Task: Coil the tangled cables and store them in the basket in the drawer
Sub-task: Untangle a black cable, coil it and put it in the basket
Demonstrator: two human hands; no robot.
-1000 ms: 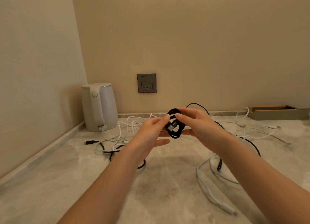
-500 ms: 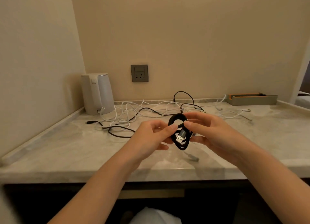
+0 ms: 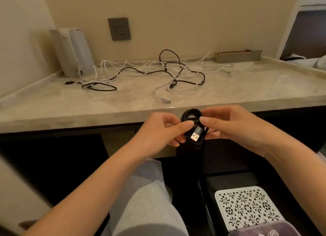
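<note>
Warm, yellowish indoor light fills the scene, fairly dim and even, with no hard shadows on the wall. The marble countertop (image 3: 53, 101) carries a soft sheen along its front edge, and the loose cables (image 3: 134, 71) cast only faint shadows on it. Below the counter the space falls to near black and detail is lost; the white patterned basket (image 3: 247, 207) stands out brightly against it. The kettle (image 3: 74, 52) looks smeared, its outline doubled by motion blur. The USB plug (image 3: 195, 136) of the coiled black cable (image 3: 191, 112) is fairly crisp and catches a small glint. Wide-angle distortion bows the counter edge and tilts the wall lines near the borders. A pale shape (image 3: 17, 182) at the lower left is wholly out of focus.
</note>
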